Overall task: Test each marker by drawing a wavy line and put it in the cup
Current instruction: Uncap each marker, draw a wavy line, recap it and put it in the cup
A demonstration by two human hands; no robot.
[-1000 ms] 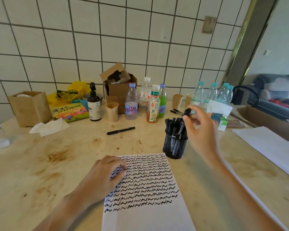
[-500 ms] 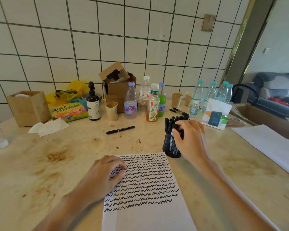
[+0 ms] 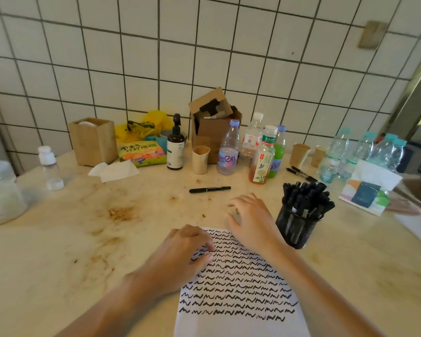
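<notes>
The sheet of paper lies nearest, running off the bottom edge of the view, its upper part filled with rows of black wavy lines. The left hand rests on the paper's upper left corner with fingers loosely curled, holding nothing. The right hand hovers over the paper's top edge, fingers spread and relaxed, empty. Just right of that hand stands the black mesh cup, packed with upright black markers. Beyond the right hand's fingertips, a short way off and not touched, a single capped black marker lies flat on the stained table, crosswise to the view; bare tabletop lies between the two. Left of the paper the tabletop is broad and open. Farther back, bottles, paper cups and a cardboard box line the tiled wall.
</notes>
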